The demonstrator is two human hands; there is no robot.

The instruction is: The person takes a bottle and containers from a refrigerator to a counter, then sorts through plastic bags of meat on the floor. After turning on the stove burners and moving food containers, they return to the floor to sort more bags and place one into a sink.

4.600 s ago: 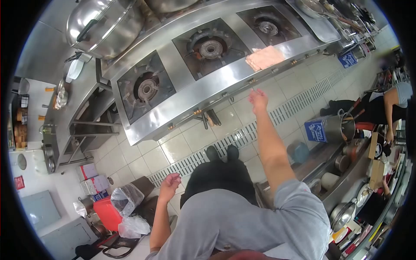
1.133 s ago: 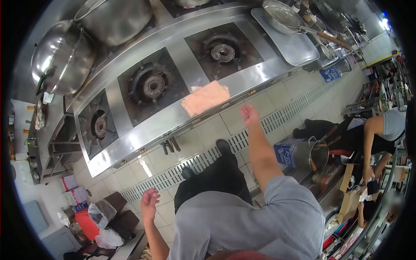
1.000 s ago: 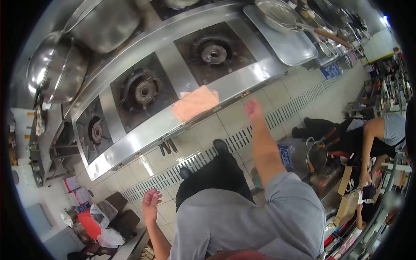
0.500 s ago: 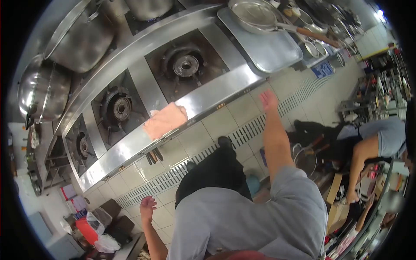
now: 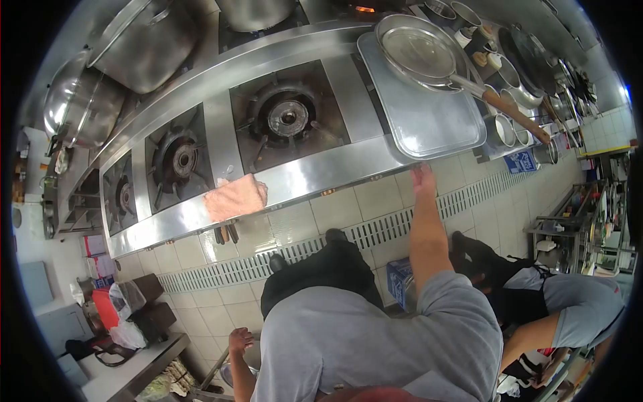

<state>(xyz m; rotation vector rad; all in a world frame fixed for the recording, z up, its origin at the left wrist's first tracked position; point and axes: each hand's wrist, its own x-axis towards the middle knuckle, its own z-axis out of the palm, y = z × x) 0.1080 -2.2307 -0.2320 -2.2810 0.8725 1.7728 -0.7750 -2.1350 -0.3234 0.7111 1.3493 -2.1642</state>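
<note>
My right hand [image 5: 423, 179] reaches forward to the stove's front edge, just below the metal tray [image 5: 429, 127]. Its fingers are stretched toward the front panel; whether they touch a knob there cannot be made out. Down at my left side hangs my left hand [image 5: 241, 340], fingers loosely bent and apart, holding nothing. A folded orange-pink cloth [image 5: 236, 198] lies on the steel ledge of the stove [image 5: 321, 161], left of my right hand. On the tray rests a round pan [image 5: 418, 48] with a long wooden handle [image 5: 516, 115].
Several gas burners [image 5: 288, 118] line the stove. Large steel pots [image 5: 144, 50] stand at the back left. A flame [image 5: 365, 9] glows at the back. To the right a co-worker [image 5: 569, 301] bends over. A floor drain grate [image 5: 301, 251] runs along the tiles; a blue box [image 5: 400, 278] is beside me.
My right hand has come to the stove's front edge from over the floor. My left hand has dropped lower. The view has shifted, and the co-worker has moved lower in it.
</note>
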